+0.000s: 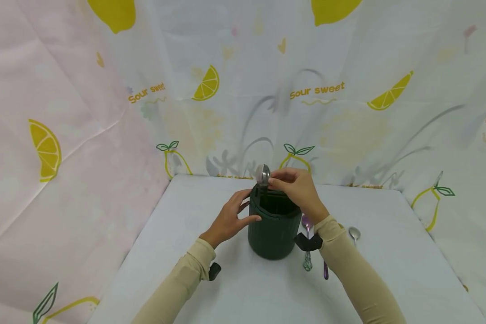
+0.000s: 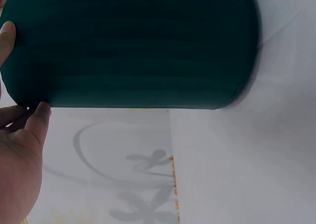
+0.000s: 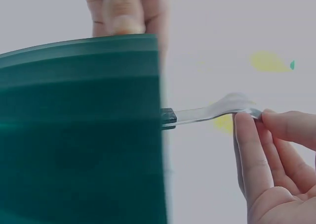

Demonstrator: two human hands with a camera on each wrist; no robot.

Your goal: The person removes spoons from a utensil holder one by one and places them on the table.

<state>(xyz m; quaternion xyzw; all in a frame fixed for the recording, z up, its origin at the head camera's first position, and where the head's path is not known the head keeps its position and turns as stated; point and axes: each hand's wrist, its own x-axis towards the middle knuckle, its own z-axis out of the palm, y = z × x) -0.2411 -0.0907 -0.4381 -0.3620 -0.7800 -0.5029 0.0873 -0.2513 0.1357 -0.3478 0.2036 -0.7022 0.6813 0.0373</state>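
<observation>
A dark green cylindrical utensil holder stands upright on the white table. My left hand grips its left side near the rim, thumb on the near side and fingers farther back; in the left wrist view the fingertips touch the green wall. Above the rim, my right hand pinches a silver spoon by its bowl, between thumb and fingers. The spoon is bowl up, with a dark piece below its metal neck; its lower part is hidden in the holder.
Right of the holder lie a spoon with a purple bowl and ornate handle, a purple handle and a silver spoon, partly hidden by my right arm. Lemon-printed cloth stands behind the table.
</observation>
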